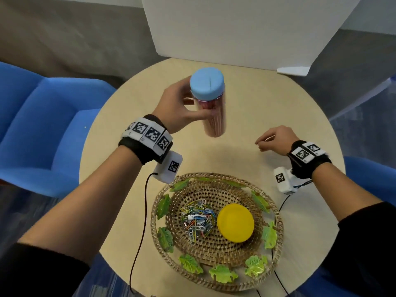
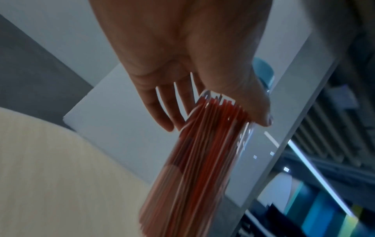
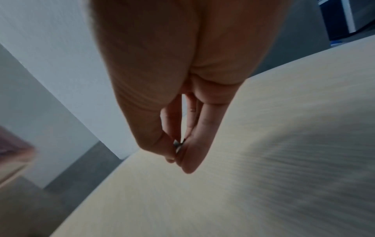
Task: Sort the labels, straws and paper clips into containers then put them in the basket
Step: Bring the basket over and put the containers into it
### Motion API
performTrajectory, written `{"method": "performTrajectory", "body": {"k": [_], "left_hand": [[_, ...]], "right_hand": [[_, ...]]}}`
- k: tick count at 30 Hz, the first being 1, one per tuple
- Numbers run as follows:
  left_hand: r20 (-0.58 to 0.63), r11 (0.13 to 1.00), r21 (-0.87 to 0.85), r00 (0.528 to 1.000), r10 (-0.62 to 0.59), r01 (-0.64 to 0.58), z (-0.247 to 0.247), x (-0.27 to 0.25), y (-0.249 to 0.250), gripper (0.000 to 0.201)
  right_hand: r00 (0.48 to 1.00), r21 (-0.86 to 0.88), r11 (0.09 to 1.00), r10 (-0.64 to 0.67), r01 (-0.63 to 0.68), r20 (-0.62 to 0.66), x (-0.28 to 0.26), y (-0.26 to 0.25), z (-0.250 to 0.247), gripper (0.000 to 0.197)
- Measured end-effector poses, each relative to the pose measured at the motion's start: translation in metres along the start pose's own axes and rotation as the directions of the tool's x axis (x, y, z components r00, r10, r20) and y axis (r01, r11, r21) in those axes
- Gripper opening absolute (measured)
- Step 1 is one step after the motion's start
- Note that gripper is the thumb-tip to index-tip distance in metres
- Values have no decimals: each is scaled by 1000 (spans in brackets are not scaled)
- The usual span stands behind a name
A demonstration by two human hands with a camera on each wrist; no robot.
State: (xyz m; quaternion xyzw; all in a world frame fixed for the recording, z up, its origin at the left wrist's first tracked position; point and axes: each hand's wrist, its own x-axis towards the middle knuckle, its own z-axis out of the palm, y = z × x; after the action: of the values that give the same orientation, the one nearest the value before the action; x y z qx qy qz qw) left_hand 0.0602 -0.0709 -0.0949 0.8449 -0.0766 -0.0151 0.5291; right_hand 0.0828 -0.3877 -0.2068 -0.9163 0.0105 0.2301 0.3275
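My left hand (image 1: 197,112) grips a tall clear container of red straws (image 1: 215,121), capped with a light blue lid (image 1: 207,83), and holds it tilted above the far middle of the table. In the left wrist view the thumb and fingers of my left hand (image 2: 217,123) wrap the straw container (image 2: 198,160). My right hand (image 1: 260,146) rests on the table to the right, fingers loosely curled toward the thumb; nothing shows in my right hand (image 3: 176,154). In the woven basket (image 1: 162,249) near me lie coloured paper clips (image 1: 198,217) and a yellow-lidded container (image 1: 235,222).
The round beige table (image 1: 300,125) has a white board (image 1: 235,28) standing at its back edge. Blue chairs (image 1: 42,125) flank the table on both sides. Black cables (image 1: 145,211) run from the wrist cameras past the basket. Green leaf trims ring the basket rim.
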Motion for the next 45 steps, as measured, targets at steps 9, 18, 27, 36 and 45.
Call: {"method": "performTrajectory", "body": {"k": [9, 18, 27, 36, 45], "left_hand": [[-86, 944, -328, 994, -65, 33, 9, -109, 8, 63], [-5, 709, -640, 921, -390, 297, 74, -172, -40, 69], [-15, 901, -180, 915, -403, 394, 81, -189, -71, 78], [-23, 883, 417, 974, -227, 216, 61, -177, -65, 74], [17, 661, 739, 978, -209, 129, 68, -177, -75, 75]], "right_hand": [[991, 254, 958, -131, 132, -22, -76, -40, 1, 12], [974, 90, 970, -227, 228, -20, -137, -24, 40, 9], [977, -20, 984, -178, 177, -117, -165, -8, 46, 15], [886, 40, 918, -391, 394, 247, -202, -53, 85, 12], [883, -282, 844, -390, 456, 261, -191, -80, 143, 12]]}}
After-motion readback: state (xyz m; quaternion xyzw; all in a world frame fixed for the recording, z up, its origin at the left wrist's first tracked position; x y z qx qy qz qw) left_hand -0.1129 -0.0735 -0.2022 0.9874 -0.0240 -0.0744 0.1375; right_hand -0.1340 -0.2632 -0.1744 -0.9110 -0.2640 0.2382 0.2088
